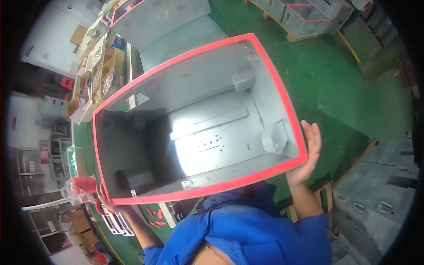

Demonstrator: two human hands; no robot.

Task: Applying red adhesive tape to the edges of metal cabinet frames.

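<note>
A large grey metal cabinet [207,157], open-faced with a red strip along its rim, is held up in front of my chest between both hands. My left hand [104,198] grips its near left corner, fingers partly hidden by the rim. At the near right corner, my right hand [311,150] presses round the outer side with the fingers pointing up. Inside the cabinet are a long raised bar [210,123], small holes in the lit floor, and block-like brackets [274,138] at the corners. The cabinet is tilted, its left side in deep shadow.
Cardboard bins [106,75] of small metal parts stand on a bench at the far left. A grey panel [163,22] is beyond. Stacked grey cabinets [380,198] stand at right, others on a pallet [304,31] at the back. A red roll [85,184] lies left, near clear plastic.
</note>
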